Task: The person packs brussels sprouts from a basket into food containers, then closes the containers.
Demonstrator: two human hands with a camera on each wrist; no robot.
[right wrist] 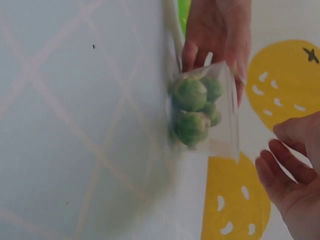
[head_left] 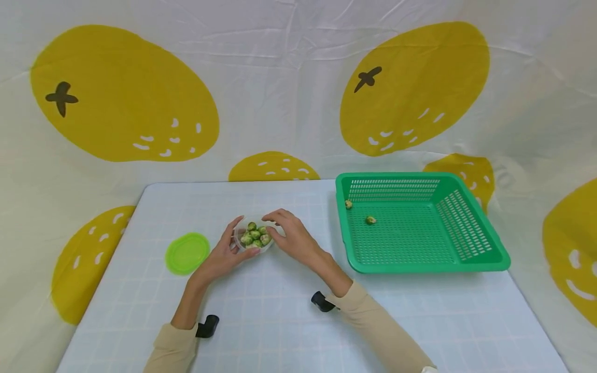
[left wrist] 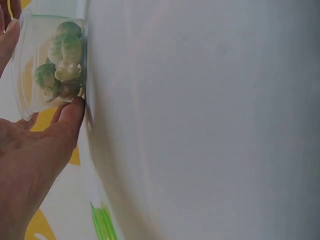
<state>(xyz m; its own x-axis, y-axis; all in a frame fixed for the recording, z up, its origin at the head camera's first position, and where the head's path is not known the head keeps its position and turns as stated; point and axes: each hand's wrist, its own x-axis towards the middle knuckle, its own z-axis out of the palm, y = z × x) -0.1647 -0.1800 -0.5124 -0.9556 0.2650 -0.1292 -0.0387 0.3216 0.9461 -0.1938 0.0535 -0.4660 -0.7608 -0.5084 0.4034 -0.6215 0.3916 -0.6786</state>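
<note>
My left hand (head_left: 223, 257) grips a small clear plastic tub (left wrist: 34, 42) from the left, its thumb at the near side and fingers round the far left. Inside the tub lie several green Brussels sprouts (head_left: 255, 235). Over the tub's right rim hovers my right hand (head_left: 297, 239), fingers slightly bent. In the right wrist view, nothing shows between the right thumb and fingertips (right wrist: 265, 167), which are apart from the tub. Seen by the left wrist camera, the tub stands upright at the table surface.
A round bright green lid (head_left: 187, 254) lies on the table left of the tub. At the right stands a large green slotted basket (head_left: 429, 268) holding two sprouts, one on its floor (head_left: 370, 220) and one by its left wall (head_left: 349, 204). A fruit-print cloth (head_left: 280, 103) hangs behind.
</note>
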